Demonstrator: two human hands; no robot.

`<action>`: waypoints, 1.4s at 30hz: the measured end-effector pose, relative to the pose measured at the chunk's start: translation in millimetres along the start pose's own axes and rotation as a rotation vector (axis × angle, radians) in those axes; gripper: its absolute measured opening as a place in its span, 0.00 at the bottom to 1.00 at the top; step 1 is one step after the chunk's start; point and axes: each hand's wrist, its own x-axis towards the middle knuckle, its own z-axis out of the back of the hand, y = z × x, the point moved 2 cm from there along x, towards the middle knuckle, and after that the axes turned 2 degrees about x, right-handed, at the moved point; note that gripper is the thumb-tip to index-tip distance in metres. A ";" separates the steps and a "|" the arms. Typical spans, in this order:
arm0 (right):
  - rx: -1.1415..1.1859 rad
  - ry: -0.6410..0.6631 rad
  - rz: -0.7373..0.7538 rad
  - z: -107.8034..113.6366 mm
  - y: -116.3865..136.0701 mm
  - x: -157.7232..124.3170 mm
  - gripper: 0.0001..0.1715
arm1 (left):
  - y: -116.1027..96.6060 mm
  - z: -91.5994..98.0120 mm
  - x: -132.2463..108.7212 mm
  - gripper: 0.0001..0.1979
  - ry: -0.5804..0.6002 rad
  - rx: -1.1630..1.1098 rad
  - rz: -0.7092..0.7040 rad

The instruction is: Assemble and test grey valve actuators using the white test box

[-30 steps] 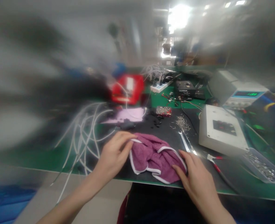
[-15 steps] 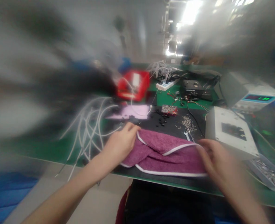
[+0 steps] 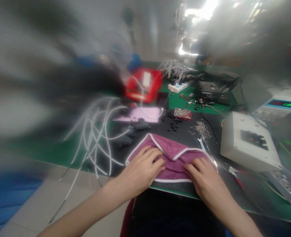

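Note:
A purple towel (image 3: 171,148) with white edging lies folded and creased at the front of the black mat. My left hand (image 3: 145,164) rests on its left part, palm down, fingers slightly bent and apart. On the right part lies my right hand (image 3: 202,172), its fingers also spread and bent, with the tips pressing the cloth. The towel's middle shows between both hands, and its front white hem runs near the table edge. Just beyond its right corner is a wrench (image 3: 201,143).
White tubes (image 3: 103,131) hang over the front edge at left. Dark grey pieces (image 3: 140,125), a tin of small metal parts (image 3: 182,114) and loose pins (image 3: 202,129) lie behind the towel. A white box (image 3: 249,141), red-handled pliers (image 3: 235,174) and a parts tray (image 3: 290,186) are at right.
Both hands have let go of the towel's upper corners and moved inward and onto its face. The towel lies flatter, with its left corner spread out and the pliers now uncovered.

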 end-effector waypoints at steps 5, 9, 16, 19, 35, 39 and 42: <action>0.118 0.152 0.062 18.6 -12.2 -16.9 0.21 | 8.4 16.9 11.1 0.15 0.077 -0.009 0.061; 0.051 0.039 0.065 29.6 -10.9 -29.8 0.20 | 4.3 17.8 25.4 0.29 0.088 0.078 0.043; -0.009 -0.104 0.059 8.0 14.7 15.0 0.27 | 11.9 12.7 11.8 0.66 0.176 0.072 0.056; -0.041 -0.074 -0.003 -0.2 13.3 35.3 0.26 | 20.9 18.4 1.2 0.69 0.213 0.057 0.047; -0.255 -0.140 -0.234 15.7 -46.3 50.4 0.20 | 43.5 35.3 -27.2 0.23 0.017 -0.095 0.378; -0.233 -0.217 -0.299 24.8 -55.8 57.1 0.13 | 56.2 20.5 -21.9 0.20 0.011 0.042 0.329; -0.195 -0.266 -0.469 38.1 -62.4 52.0 0.15 | 62.5 17.7 -8.0 0.28 -0.002 0.080 0.262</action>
